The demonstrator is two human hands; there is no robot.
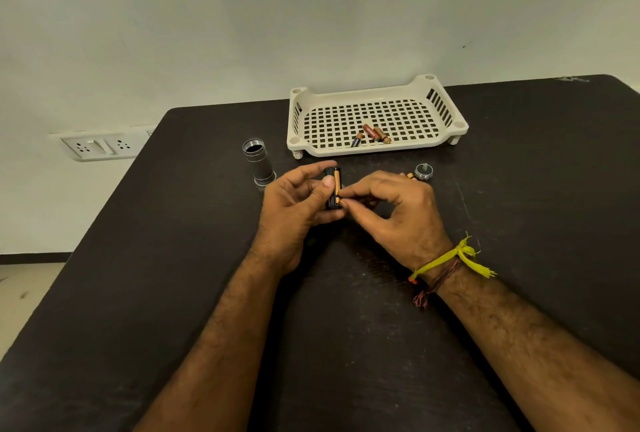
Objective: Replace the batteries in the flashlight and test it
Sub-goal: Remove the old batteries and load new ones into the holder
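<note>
My left hand (294, 203) grips a black battery holder (333, 189) above the middle of the table. A copper-coloured battery (337, 187) lies in the holder's slot, and my right hand (391, 210) pinches its lower end with thumb and forefinger. The silver flashlight body (258, 163) stands head-down and open at the top, to the left of my hands. Its tail cap (424, 172) lies to the right, with another battery (410, 175) partly hidden behind my right hand.
A cream perforated basket (377, 151) stands at the back of the dark table (173, 258), with three batteries (372, 135) in it. The table's left edge runs diagonally; a wall socket (100, 146) is on the wall at left.
</note>
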